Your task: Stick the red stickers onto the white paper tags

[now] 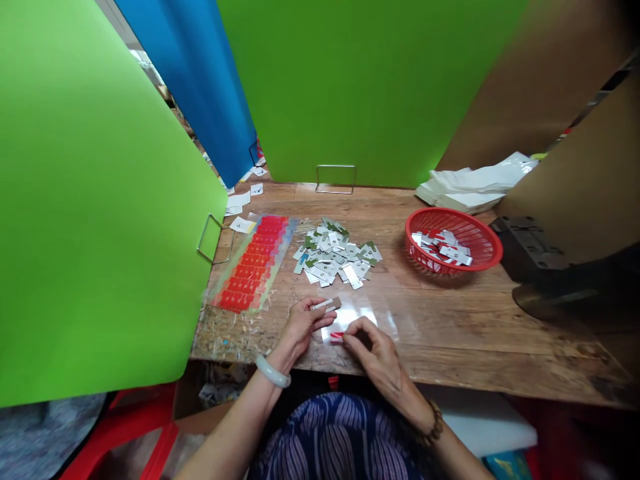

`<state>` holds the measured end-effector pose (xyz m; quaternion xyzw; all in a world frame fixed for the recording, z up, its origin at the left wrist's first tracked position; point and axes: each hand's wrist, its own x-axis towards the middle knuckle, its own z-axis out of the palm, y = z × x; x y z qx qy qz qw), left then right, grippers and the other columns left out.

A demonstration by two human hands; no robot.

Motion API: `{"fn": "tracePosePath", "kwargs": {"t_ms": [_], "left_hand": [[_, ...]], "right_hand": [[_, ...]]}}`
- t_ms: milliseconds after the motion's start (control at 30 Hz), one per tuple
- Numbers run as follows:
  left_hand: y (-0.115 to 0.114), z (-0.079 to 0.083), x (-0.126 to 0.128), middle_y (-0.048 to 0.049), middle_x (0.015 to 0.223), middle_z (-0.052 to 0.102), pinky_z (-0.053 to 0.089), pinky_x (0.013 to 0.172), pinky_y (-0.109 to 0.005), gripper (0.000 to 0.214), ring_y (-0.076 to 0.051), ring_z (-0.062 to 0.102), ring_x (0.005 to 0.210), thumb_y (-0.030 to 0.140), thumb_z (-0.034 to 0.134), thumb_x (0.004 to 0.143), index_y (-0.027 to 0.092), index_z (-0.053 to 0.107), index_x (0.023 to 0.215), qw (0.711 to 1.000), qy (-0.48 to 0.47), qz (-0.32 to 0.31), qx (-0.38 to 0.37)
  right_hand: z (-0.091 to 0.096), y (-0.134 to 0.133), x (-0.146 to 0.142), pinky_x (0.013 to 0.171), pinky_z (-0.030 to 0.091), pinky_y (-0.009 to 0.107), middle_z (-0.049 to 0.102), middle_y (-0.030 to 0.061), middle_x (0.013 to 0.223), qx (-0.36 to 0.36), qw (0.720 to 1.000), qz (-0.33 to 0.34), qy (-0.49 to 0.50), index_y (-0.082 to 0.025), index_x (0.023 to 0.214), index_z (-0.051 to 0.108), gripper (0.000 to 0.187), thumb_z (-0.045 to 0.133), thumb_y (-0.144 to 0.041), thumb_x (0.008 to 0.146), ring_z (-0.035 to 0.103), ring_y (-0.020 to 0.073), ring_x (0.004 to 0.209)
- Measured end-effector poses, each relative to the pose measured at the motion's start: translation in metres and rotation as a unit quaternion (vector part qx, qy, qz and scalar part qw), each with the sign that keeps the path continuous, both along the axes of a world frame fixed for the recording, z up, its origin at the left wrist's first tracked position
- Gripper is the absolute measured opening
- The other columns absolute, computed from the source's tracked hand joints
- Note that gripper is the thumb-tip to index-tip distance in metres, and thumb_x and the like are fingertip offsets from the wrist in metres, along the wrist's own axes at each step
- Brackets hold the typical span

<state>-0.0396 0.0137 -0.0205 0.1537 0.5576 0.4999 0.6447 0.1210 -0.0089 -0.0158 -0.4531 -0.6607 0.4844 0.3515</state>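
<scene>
Near the table's front edge, my left hand [302, 325] grips a small flat metal plate [330, 305] between thumb and fingers. To its right and slightly lower, my right hand [373, 347] pinches a small red sticker [337, 337] by its end. The two pieces are apart. Just beyond my hands lies a loose pile of similar plates [333, 253], silvery and olive. Left of the pile, a sheet of red stickers [253, 263] lies flat on the wooden table. A red plastic basket [487, 257] at the right holds several plates with red on them.
Green panels [370, 87] [100, 200] stand at the back and left, propped by wire stands [335, 192]. A blue panel [195, 87] is behind them. White paper [470, 190] is stacked at the back right, near a dark metal block [530, 247]. Scraps litter the front left table edge.
</scene>
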Motion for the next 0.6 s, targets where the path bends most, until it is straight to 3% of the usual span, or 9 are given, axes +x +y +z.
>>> {"fn": "tracePosePath", "kwargs": {"t_ms": [100, 267, 600], "left_hand": [[-0.007, 0.014, -0.005, -0.0112, 0.079, 0.069, 0.055, 0.070, -0.023, 0.023, -0.016, 0.069, 0.069, -0.003, 0.059, 0.069, 0.008, 0.057, 0.090, 0.998, -0.047, -0.043, -0.004], [-0.020, 0.034, -0.006, -0.0119, 0.075, 0.070, 0.055, 0.071, -0.024, 0.026, -0.017, 0.069, 0.070, -0.003, 0.058, 0.071, 0.007, 0.056, 0.095, 0.993, -0.061, -0.097, 0.007], [-0.025, 0.034, -0.002, -0.0141, 0.077, 0.070, 0.054, 0.071, -0.024, 0.027, -0.017, 0.069, 0.071, 0.000, 0.058, 0.072, 0.006, 0.054, 0.098, 0.990, -0.047, -0.132, 0.000]], "right_hand": [[0.004, 0.012, 0.004, 0.063, 0.039, 0.024, 0.053, -0.0014, 0.070, 0.010, 0.997, -0.069, 0.015, -0.019, 0.071, 0.051, 0.010, 0.055, -0.024, 0.078, 0.050, 0.0131, 0.066], [0.014, 0.020, 0.004, 0.060, 0.038, 0.023, 0.054, -0.0012, 0.067, 0.035, 0.997, -0.064, -0.006, -0.018, 0.070, 0.053, 0.009, 0.054, -0.023, 0.078, 0.050, 0.0125, 0.062], [0.016, 0.016, -0.001, 0.059, 0.037, 0.022, 0.052, -0.0020, 0.066, 0.022, 0.999, -0.036, 0.012, -0.018, 0.069, 0.051, 0.009, 0.051, -0.019, 0.078, 0.047, 0.0115, 0.062]]}}
